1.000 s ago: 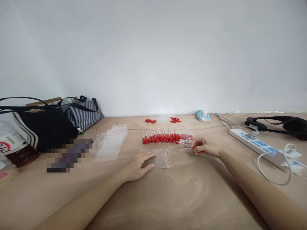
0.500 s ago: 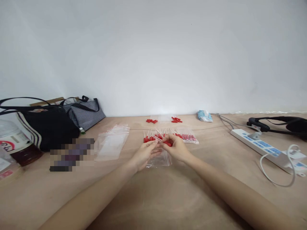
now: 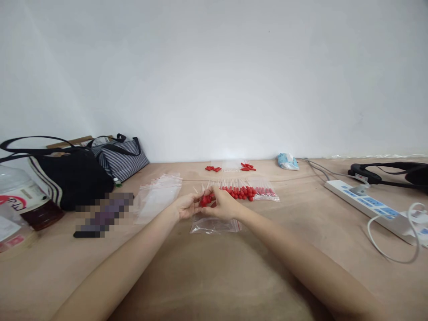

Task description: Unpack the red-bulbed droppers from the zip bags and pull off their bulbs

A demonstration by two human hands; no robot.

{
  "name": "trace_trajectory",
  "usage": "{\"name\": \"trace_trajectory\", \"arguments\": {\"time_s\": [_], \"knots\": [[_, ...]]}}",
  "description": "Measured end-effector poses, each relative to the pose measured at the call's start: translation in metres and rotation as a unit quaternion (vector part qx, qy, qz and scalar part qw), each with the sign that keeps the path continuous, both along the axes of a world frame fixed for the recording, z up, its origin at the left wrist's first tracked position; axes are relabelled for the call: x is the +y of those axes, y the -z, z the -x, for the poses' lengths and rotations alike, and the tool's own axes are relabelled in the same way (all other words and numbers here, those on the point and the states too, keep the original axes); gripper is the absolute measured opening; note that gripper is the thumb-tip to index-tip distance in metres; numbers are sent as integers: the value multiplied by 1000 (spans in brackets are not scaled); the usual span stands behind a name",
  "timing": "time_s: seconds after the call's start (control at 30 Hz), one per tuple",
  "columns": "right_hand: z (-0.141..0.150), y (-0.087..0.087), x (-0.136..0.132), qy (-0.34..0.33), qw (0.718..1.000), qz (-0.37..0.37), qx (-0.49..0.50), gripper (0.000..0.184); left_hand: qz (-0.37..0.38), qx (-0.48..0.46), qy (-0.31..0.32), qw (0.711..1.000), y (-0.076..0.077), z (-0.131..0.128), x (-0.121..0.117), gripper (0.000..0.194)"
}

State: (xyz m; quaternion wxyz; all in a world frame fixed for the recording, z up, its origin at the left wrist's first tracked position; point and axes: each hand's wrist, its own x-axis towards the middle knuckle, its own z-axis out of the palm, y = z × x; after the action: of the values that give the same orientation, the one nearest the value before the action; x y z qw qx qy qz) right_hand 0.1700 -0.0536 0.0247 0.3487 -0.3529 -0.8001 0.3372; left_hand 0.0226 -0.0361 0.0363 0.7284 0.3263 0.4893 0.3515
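Note:
In the head view, my left hand point(image 3: 187, 207) and my right hand point(image 3: 223, 203) meet at the middle of the table. Between their fingers is a small bunch of red-headed sticks point(image 3: 206, 199), its pale thin stems pointing up and left. Both hands are closed around the bunch. Just behind my right hand lies a row of more red-headed sticks point(image 3: 241, 192), stems away from me. A clear zip bag point(image 3: 214, 225) lies flat under and in front of my hands. To the right, a filled zip bag point(image 3: 266, 191) holds similar sticks.
Flat clear zip bags point(image 3: 159, 196) lie left of my hands. Small red pieces point(image 3: 213, 168) sit near the wall. A power strip point(image 3: 371, 206) with cables is at right, a blue-and-white packet point(image 3: 288, 161) behind. Bags, a bottle point(image 3: 33, 200) and a blurred-out object point(image 3: 105, 215) stand left.
Both hands have shifted left, and the bunch has moved with them from above the row. Its red heads now show between the fingers, and more of the row is uncovered.

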Motion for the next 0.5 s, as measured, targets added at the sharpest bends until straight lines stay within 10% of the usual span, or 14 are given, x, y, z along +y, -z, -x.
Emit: {"name": "trace_trajectory", "arguments": {"time_s": [0.5], "knots": [[-5, 12, -12, -24, 995, -87, 48, 24, -24, 56, 39, 997, 4, 0, -6, 17]]}}
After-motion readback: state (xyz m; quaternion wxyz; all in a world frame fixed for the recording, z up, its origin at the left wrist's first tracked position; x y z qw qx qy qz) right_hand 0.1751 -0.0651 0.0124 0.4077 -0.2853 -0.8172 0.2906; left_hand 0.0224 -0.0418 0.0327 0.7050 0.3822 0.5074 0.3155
